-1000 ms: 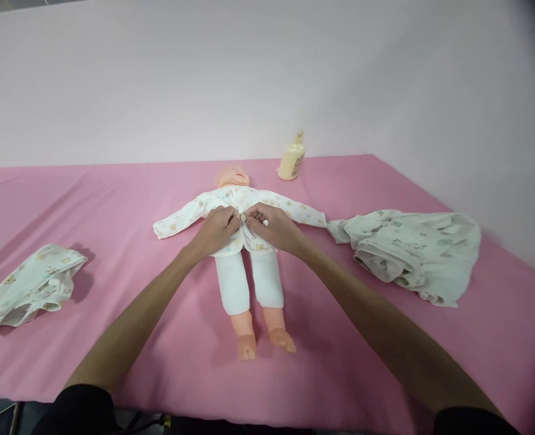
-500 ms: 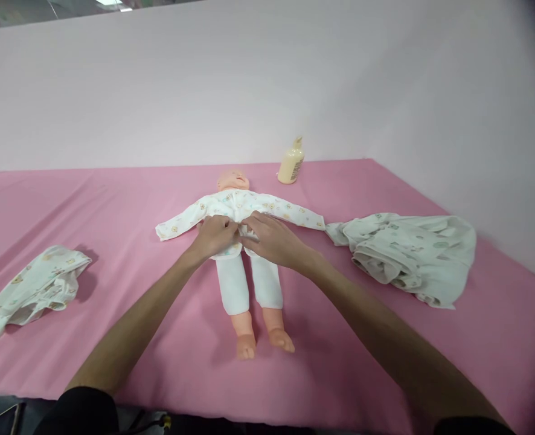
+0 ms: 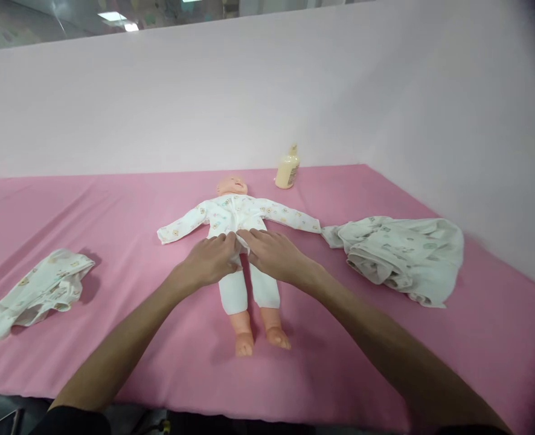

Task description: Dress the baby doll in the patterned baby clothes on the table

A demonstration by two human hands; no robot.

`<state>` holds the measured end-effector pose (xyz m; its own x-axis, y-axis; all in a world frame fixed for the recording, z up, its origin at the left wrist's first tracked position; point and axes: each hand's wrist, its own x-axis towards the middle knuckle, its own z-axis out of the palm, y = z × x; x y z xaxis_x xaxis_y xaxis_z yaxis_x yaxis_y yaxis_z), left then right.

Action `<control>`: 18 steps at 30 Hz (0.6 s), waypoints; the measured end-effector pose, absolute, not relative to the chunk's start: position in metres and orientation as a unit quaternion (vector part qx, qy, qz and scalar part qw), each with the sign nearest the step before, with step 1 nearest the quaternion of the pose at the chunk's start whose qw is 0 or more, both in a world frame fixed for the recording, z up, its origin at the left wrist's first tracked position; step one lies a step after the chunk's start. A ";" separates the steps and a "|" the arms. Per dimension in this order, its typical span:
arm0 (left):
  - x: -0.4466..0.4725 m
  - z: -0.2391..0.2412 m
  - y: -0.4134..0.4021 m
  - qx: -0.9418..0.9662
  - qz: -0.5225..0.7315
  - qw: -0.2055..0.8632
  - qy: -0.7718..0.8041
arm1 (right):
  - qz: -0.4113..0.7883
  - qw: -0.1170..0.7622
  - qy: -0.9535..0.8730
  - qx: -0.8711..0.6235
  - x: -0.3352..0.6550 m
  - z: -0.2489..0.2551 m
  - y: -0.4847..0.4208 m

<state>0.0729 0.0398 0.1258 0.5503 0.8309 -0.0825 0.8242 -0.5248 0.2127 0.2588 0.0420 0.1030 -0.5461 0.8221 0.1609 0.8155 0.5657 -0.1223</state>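
Note:
A baby doll (image 3: 232,185) lies on its back, head toward the wall and bare feet toward me. It wears a white printed long-sleeved baby jacket (image 3: 233,209) with both sleeves spread wide, and plain white legs or trousers (image 3: 264,285) show below. My left hand (image 3: 212,258) is closed on the jacket's lower front edge at the doll's waist. Right beside it, my right hand (image 3: 274,252) pinches the same hem, a bit of white cloth showing between the two. The fingertips are partly hidden by the hands.
A pink cloth (image 3: 168,362) covers the table. At the left lies a crumpled printed baby garment (image 3: 45,290). A larger bunched white cloth (image 3: 403,254) touches the doll's right-hand-side sleeve cuff. A cream pump bottle (image 3: 287,171) stands near the white wall (image 3: 181,109).
Both hands have moved down the jacket front, from the belly to the lower hem. More of the jacket's chest now shows. The camera view has tilted up slightly.

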 end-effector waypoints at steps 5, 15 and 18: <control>0.079 0.123 0.039 0.894 -0.026 0.073 0.441 | 0.094 0.182 -0.864 -0.460 0.260 0.104 0.046; 0.081 0.108 0.049 0.857 0.000 0.031 0.515 | 0.158 0.222 -0.863 -0.426 0.264 0.107 0.047; 0.081 0.108 0.049 0.859 -0.012 -0.009 0.511 | 0.139 0.181 -0.856 -0.464 0.267 0.110 0.047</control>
